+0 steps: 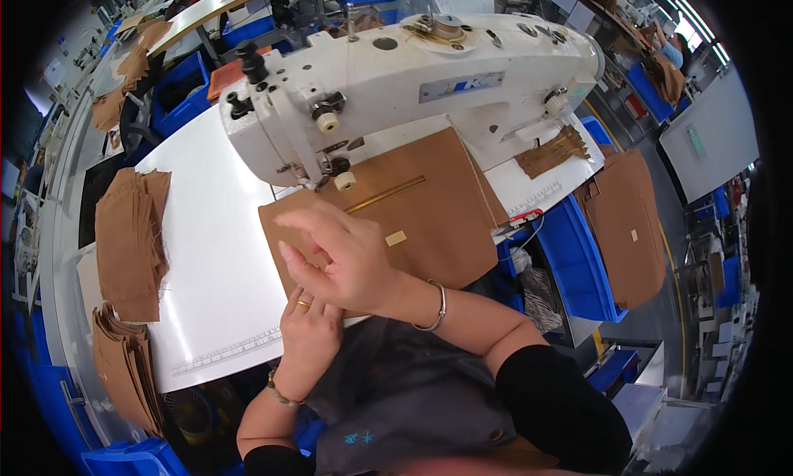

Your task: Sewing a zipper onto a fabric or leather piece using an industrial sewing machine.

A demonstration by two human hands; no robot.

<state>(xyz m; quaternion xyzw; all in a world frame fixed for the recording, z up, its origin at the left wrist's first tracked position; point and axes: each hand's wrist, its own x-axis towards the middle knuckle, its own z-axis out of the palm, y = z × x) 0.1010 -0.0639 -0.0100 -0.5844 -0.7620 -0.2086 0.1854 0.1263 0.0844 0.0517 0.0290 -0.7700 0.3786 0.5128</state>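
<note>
A brown fabric panel (442,236) lies on the white sewing table, partly under the head of a white sewing machine (396,92). It has a narrow zipper-like slot (387,194) and a small pale label (396,238). My right hand (351,257) is over the panel's lower left part, thumb and forefinger curved apart with nothing seen between them; its other fingers are hidden. Just below it, my left hand (310,331) reaches to the panel's near edge. The right hand covers its fingertips, so its grip does not show.
Stacks of brown cut pieces (130,236) lie on the table's left side, with more (124,368) nearer me. At the right are a brown strip bundle (552,152), red-handled snips (524,218), and a blue bin (582,253) with another brown panel (632,220) draped over it.
</note>
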